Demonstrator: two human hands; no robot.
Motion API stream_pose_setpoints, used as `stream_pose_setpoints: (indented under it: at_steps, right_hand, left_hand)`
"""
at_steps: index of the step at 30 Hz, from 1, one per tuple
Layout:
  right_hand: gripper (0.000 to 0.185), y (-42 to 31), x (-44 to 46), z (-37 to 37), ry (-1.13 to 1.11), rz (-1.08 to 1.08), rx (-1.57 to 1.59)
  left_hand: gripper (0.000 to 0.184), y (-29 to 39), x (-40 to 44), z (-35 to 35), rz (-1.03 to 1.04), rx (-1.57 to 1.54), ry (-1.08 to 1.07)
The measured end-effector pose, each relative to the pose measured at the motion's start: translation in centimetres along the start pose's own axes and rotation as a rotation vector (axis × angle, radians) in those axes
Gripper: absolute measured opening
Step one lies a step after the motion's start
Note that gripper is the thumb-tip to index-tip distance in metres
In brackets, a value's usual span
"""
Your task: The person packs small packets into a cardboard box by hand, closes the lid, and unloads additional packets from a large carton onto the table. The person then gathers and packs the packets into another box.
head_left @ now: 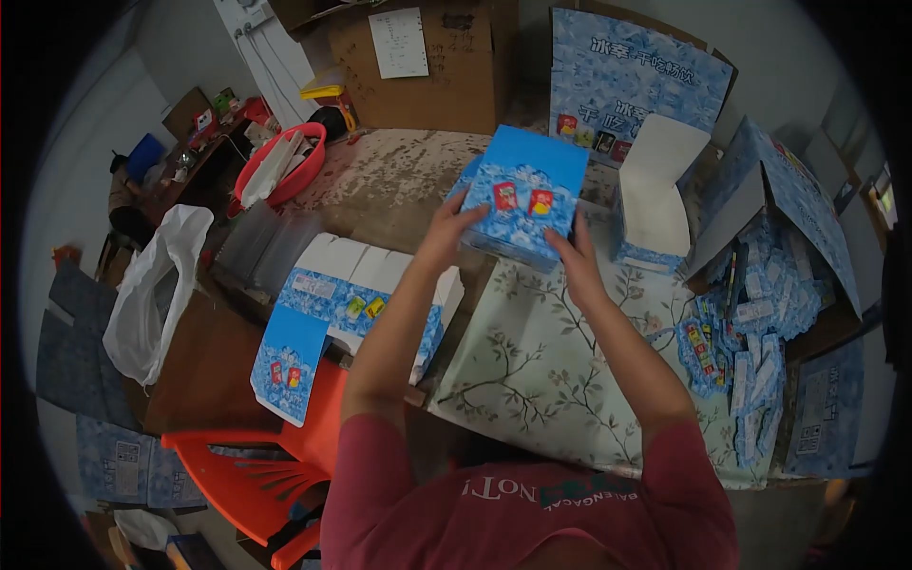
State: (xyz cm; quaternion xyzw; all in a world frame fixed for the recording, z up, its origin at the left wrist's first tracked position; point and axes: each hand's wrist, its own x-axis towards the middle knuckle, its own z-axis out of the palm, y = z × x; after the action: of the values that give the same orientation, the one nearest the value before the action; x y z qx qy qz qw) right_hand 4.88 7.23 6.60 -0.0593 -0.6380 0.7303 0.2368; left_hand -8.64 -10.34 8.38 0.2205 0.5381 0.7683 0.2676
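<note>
Both my hands are on a blue printed carton (527, 161) with ice patterns and two small red and yellow pictures, over the far edge of the flowered cloth (532, 351). My left hand (450, 228) grips its left side, thumb on the front. On the right side my right hand (576, 258) is closed, its thumb also on the printed face. The fingers beneath are hidden. Just right of it stands an open carton (655, 214), white inside, with its lid raised.
A tipped box (779, 209) at the right spills several blue sachets (760, 313). At the left lie unfolded blue cartons (323, 294), clear plastic trays (271, 252) and an orange chair (228, 494). A red basin (285, 166) and a large cardboard box (418, 95) stand farther back.
</note>
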Motion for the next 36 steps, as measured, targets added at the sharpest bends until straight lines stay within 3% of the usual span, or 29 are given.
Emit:
stream_pose_setpoints:
  at_steps: [4,6,8,10,11,15,18,20,21,23,24,26,27,29,31,33,36]
  right_hand:
    - [0.077,1.8,6.8,4.1,-0.013,0.099,0.014]
    - [0.079,4.2,8.1,4.7,-0.028,0.257,-0.163]
    - [0.089,5.2,8.1,4.4,-0.045,0.255,-0.199]
    - [0.099,4.8,7.3,5.0,0.038,0.419,-0.105]
    - [0.107,5.8,7.5,5.1,0.031,0.440,-0.072]
    - [0.107,5.3,8.9,4.1,0.089,0.449,-0.057]
    - [0.096,3.8,9.3,0.2,0.029,0.460,-0.030]
    - [0.078,4.8,8.7,-2.8,0.021,0.200,-0.285]
    - [0.078,4.1,8.0,-4.9,0.048,0.210,-0.289]
    - [0.056,2.0,5.1,-10.3,0.321,-0.396,-1.290]
    - [0.056,1.7,4.3,-12.9,0.337,-0.358,-1.301]
    - [0.043,1.2,1.3,-18.1,0.150,0.061,-1.893]
    - [0.043,0.8,-1.1,-18.7,0.166,0.116,-1.905]
    - [0.036,0.1,-4.1,-17.7,-0.168,-0.054,-1.745]
    - [0.033,0.3,-9.2,-14.2,-0.256,-0.229,-1.592]
    - [0.029,1.5,-14.3,-10.8,-0.371,-0.244,-1.507]
    - [0.024,-1.7,-20.0,-9.9,-0.283,-0.423,-1.270]
  left_hand:
    - [0.060,0.5,6.3,-5.5,0.018,-0.036,0.024]
    - [0.070,-0.9,7.8,-7.7,-0.030,0.331,0.182]
    - [0.076,-2.1,8.2,-8.6,-0.106,0.212,0.146]
    - [0.082,-2.3,7.8,-7.5,-0.202,0.092,0.095]
    - [0.080,-1.6,7.5,-6.7,-0.227,0.088,0.175]
    - [0.082,-2.8,8.2,-5.7,-0.240,0.043,0.303]
    - [0.085,-4.3,8.9,-3.9,-0.182,0.046,0.243]
    - [0.084,-4.1,8.9,-3.2,-0.177,0.062,0.188]
    - [0.084,-3.9,8.8,-3.4,-0.146,0.078,0.172]
    - [0.076,-4.9,9.6,-4.2,0.005,0.132,0.274]
    - [0.070,-5.2,9.6,-4.1,0.137,0.182,0.335]
    - [0.066,-4.6,8.7,-3.5,0.251,0.694,0.448]
    - [0.066,-5.0,7.4,-1.0,0.226,0.686,0.404]
    - [0.059,-5.2,3.1,4.4,0.693,0.750,0.341]
    - [0.053,-5.1,-3.7,10.3,0.727,0.860,0.055]
    - [0.054,-5.9,-10.1,14.0,0.735,1.218,-0.240]
    - [0.057,-9.0,-15.6,15.5,0.634,1.231,-0.409]
